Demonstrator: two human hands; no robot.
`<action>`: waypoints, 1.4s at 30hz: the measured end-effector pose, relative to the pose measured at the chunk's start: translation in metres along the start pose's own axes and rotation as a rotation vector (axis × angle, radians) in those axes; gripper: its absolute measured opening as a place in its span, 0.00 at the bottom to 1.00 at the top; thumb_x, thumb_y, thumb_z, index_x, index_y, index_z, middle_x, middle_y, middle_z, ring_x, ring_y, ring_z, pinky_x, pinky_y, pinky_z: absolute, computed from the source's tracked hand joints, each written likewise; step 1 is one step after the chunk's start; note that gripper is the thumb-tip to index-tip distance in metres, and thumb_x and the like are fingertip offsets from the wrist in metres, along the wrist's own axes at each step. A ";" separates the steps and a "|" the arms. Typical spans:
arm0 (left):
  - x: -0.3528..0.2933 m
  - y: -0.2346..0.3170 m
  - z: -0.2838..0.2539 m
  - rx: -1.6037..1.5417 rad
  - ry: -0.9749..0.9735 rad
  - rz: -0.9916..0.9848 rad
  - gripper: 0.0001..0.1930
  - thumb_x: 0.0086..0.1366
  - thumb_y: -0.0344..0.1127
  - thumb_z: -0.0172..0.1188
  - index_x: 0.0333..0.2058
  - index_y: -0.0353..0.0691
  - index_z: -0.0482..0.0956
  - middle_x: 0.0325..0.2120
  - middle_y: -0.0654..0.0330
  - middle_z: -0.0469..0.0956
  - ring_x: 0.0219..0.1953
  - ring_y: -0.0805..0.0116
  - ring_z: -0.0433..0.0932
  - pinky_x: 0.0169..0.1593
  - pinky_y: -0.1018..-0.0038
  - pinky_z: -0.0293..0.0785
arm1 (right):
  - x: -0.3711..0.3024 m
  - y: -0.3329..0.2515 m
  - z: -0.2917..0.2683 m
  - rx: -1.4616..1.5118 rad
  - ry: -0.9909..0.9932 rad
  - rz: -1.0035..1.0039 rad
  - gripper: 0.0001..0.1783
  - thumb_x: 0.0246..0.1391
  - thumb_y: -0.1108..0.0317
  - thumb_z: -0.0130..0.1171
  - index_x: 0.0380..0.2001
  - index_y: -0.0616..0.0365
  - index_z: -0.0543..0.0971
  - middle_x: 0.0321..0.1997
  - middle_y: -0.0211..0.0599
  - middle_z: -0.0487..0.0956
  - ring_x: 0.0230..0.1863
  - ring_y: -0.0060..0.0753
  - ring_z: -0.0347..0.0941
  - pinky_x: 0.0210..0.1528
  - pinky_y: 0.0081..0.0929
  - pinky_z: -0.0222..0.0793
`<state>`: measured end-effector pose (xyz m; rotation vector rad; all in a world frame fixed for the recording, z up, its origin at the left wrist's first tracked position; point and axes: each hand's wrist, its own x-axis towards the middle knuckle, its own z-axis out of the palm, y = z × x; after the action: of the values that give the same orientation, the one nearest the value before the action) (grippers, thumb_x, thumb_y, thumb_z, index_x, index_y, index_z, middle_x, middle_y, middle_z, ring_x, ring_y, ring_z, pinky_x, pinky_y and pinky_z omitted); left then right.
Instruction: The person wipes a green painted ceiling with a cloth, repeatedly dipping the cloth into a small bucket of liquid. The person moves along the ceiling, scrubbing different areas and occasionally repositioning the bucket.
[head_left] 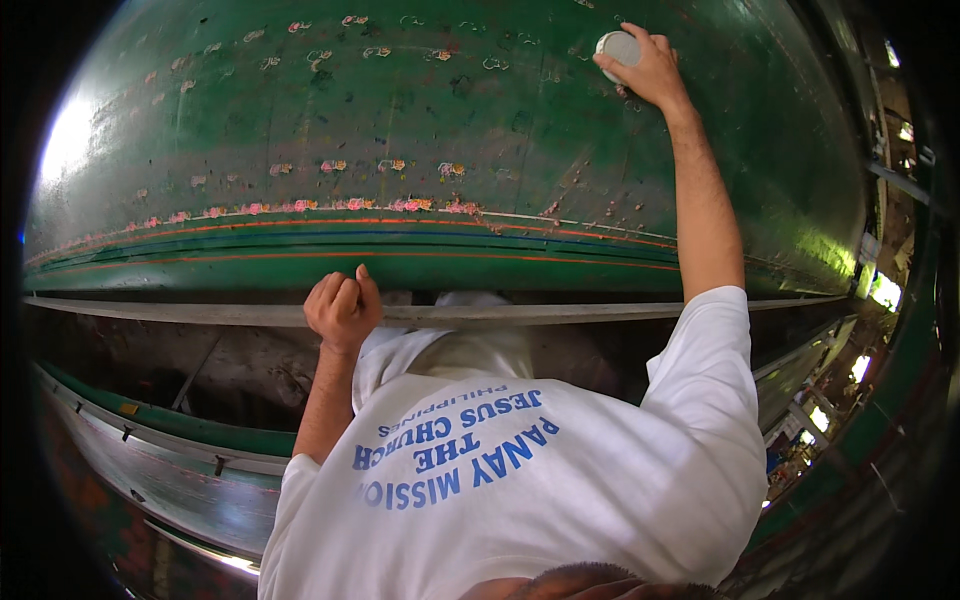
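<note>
My right hand [650,68] reaches to the far right of a large green table surface [560,120]. Its fingers and thumb grip the edge of a round, white-rimmed disc with a grey face [618,48], lid-like in shape, held against or just over the green; contact is hard to tell. Bits of pinkish residue lie beneath that hand. My left hand [345,308] is curled into a loose fist, thumb pointing up, at the near rail [450,315]. Nothing shows between its fingers, though its palm side is partly hidden.
Rows of small pink, yellow and white flower-like prints [410,205] run across the green surface, with crumbs scattered right of the middle. Orange and blue lines [400,235] follow its near edge. Another long table [200,500] stands at lower left; a dark gap lies between.
</note>
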<state>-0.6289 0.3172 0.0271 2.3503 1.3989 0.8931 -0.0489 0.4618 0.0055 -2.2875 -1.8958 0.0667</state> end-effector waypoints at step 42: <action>0.000 -0.005 -0.003 -0.070 -0.002 0.061 0.26 0.65 0.21 0.68 0.16 0.43 0.60 0.15 0.60 0.60 0.14 0.61 0.63 0.19 0.65 0.57 | -0.153 0.113 -0.032 -0.115 0.402 0.399 0.34 0.53 0.55 0.76 0.63 0.48 0.79 0.66 0.51 0.64 0.67 0.56 0.62 0.69 0.55 0.66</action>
<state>-0.6343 0.3200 0.0265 2.3529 1.2801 0.9400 0.0365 0.2888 0.0075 -2.4855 -1.2652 -0.4289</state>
